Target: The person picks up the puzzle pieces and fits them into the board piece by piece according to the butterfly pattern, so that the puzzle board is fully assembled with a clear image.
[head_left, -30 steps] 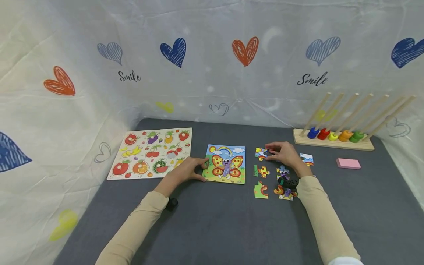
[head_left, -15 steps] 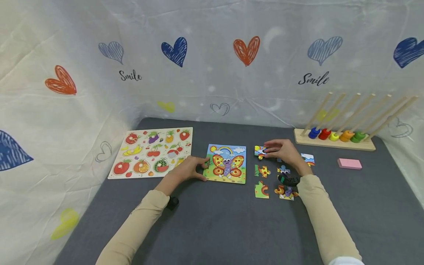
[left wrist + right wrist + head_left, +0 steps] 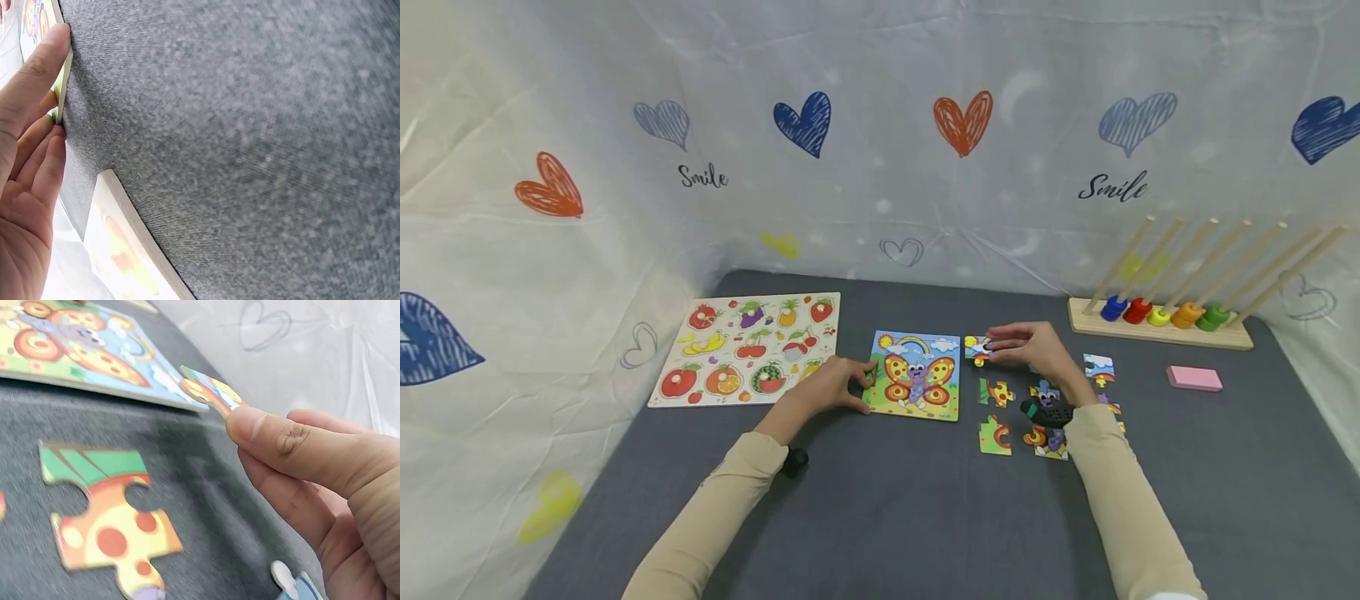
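A square butterfly puzzle board (image 3: 917,379) lies flat at mid-table, its picture appearing whole. My left hand (image 3: 831,385) holds it by the lower left corner, fingers at the left edge and thumb at the bottom edge. In the left wrist view, the thumb (image 3: 53,53) touches the board's rim. My right hand (image 3: 1033,350) pinches a puzzle piece (image 3: 212,387) with a sun and blue sky between thumb and fingers. The piece is raised just right of the board. Below it lies a green and orange puzzle piece (image 3: 112,519). Other loose pieces (image 3: 995,435) lie around, some partly hidden by the right arm.
A wooden fruit peg puzzle (image 3: 752,346) lies at the left. At the back right stands a bead stacker (image 3: 1161,327) with slanted wooden rods and coloured rings. A pink block (image 3: 1195,378) is in front of it. A printed cloth hangs behind the table.
My right hand has moved left with the pinched sun piece, off its spot in the row and closer to the board. The left hand stays at the board's corner.
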The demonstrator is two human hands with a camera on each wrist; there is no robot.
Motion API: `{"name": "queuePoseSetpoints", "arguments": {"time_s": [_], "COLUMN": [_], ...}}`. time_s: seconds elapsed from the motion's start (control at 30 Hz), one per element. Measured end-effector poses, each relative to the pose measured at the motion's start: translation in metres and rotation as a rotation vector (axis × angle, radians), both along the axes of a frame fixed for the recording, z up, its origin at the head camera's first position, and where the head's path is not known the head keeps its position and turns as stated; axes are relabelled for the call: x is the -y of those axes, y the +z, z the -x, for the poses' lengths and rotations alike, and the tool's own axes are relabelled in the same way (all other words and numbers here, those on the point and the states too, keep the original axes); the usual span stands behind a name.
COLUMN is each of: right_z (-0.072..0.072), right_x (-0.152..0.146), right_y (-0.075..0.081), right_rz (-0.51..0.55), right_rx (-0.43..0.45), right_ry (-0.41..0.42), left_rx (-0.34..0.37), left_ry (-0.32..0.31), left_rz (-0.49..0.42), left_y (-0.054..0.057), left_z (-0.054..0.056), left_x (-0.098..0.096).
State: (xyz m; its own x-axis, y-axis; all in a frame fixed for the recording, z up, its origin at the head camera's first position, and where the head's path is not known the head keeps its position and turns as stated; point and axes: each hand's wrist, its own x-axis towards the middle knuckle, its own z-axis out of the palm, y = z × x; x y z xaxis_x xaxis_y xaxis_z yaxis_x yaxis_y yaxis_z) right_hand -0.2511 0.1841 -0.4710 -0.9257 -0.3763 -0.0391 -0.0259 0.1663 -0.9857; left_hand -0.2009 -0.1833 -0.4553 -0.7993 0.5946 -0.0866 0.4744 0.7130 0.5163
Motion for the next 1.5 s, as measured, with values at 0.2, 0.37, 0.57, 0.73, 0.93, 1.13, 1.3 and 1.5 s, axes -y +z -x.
{"name": "queuePoseSetpoints", "arguments": {"time_s": [0.2, 0.37, 0.57, 0.73, 0.93, 1.13, 1.3, 1.5], "right_z": [-0.001, 0.001, 0.003, 0.002, 0.001, -0.003, -0.005, -0.006], "right_x": [0.013, 0.025, 0.042, 0.056, 0.073, 0.091, 0.107, 0.123], "right_y": [-0.006, -0.007, -0.009, -0.011, -0.014, -0.02, -0.024, -0.025], "right_rz": [0.012, 0.05, 0.049, 0.046, 0.043, 0.039, -0.018, -0.163], "right_rx": [-0.017, -0.008, -0.02, -0.01, -0.02, -0.062, -0.14, -0.234], "right_ry": [0.022, 0.034, 0.039, 0.031, 0.017, 0.009, -0.014, -0.061], "left_rx": [-0.006, -0.003, -0.004, -0.002, -0.01, -0.026, -0.035, -0.046], "left_ry": [-0.001, 0.0, -0.005, -0.005, -0.008, -0.014, -0.027, -0.037], "left_rz": [0.01, 0.015, 0.017, 0.023, 0.014, -0.004, -0.012, -0.004], "left_y": [-0.002, -0.004, -0.004, -0.002, -0.003, -0.006, -0.006, -0.005], "left_z": [-0.001, 0.001, 0.002, 0.002, 0.002, 0.005, 0.004, 0.004], "left_x": [-0.001, -0.001, -0.001, -0.002, 0.001, 0.004, 0.005, 0.005]}}
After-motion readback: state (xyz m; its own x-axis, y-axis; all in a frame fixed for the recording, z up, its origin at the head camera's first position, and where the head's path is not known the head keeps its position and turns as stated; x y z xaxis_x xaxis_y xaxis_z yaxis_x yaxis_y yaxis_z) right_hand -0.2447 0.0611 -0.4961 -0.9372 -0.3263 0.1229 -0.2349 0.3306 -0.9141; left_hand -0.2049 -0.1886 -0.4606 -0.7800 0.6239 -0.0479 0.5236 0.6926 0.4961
